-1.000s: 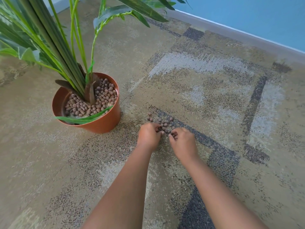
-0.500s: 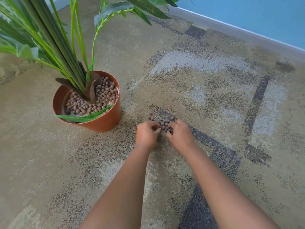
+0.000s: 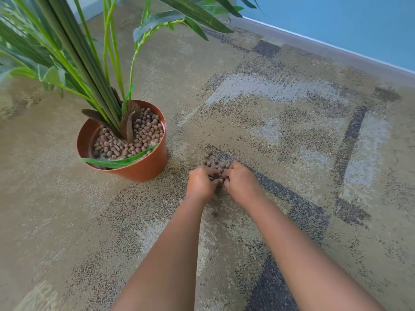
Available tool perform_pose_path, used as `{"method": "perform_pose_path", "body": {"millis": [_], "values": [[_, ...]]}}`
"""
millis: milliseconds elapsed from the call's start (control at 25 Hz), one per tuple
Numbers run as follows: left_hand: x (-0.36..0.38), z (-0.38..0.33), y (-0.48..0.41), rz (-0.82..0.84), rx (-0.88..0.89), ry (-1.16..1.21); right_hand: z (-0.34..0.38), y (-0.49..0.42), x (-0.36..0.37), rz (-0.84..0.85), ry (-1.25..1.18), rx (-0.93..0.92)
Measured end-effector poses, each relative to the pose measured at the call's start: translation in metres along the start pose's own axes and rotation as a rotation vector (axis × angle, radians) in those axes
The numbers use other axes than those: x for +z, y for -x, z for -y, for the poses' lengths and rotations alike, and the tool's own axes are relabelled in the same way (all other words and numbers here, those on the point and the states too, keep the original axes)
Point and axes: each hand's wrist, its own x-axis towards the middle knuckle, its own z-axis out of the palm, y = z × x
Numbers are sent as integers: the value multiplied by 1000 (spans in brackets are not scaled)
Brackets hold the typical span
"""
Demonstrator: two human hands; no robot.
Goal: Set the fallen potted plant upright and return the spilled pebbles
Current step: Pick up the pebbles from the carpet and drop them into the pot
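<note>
Both hands, left hand (image 3: 202, 182) and right hand (image 3: 241, 184), curl their fingers (image 3: 215, 176) around pebbles (image 3: 215, 163) on the carpet (image 3: 292, 131), more lying just beyond the fingertips.

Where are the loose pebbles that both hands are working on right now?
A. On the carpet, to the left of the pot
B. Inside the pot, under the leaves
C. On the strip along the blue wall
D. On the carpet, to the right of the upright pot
D: the loose pebbles lie on the carpet right of the upright pot, with the left hand and right hand closing around them.
</note>
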Motion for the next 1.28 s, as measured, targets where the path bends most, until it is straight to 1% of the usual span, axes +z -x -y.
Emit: {"method": "perform_pose_path", "body": {"millis": [120,200,280,360,400,480,560,640,760,880,960,1040,1120,1160,1280], "values": [[-1,2,-2,47,-65,44,-3,-2,2,-23,15,-10],[-1,3,-2,45,-62,52,-3,-1,1,-7,14,-21],[0,0,2,29,-21,16,-2,-1,1,-6,-43,22],[1,-2,7,9,18,5,0,-1,-2,-37,-164,113],[1,-3,7,-4,4,63,0,-2,-3,-59,-234,164],[-5,-6,5,-24,-98,335,-1,-3,-10,-73,-420,265],[-18,-11,3,2,-177,634,0,-2,-24,-36,-746,372],[-34,-22,7,54,-205,806,5,-1,-38,11,-995,426],[-66,-38,19,52,-188,1001,27,-3,-63,94,-1146,383],[-114,-42,29,-61,-158,1124,63,-14,-87,167,-1234,263],[-156,-34,41,-199,-178,1190,104,-28,-90,193,-1233,150],[-196,-22,51,-366,-212,1258,145,-41,-82,170,-1166,30],[-229,-7,55,-521,-272,1305,176,-48,-65,136,-977,-42],[-242,0,57,-569,-310,1337,188,-51,-56,120,-854,-59],[-259,17,63,-643,-412,1378,206,-58,-39,71,-497,-109]]}}
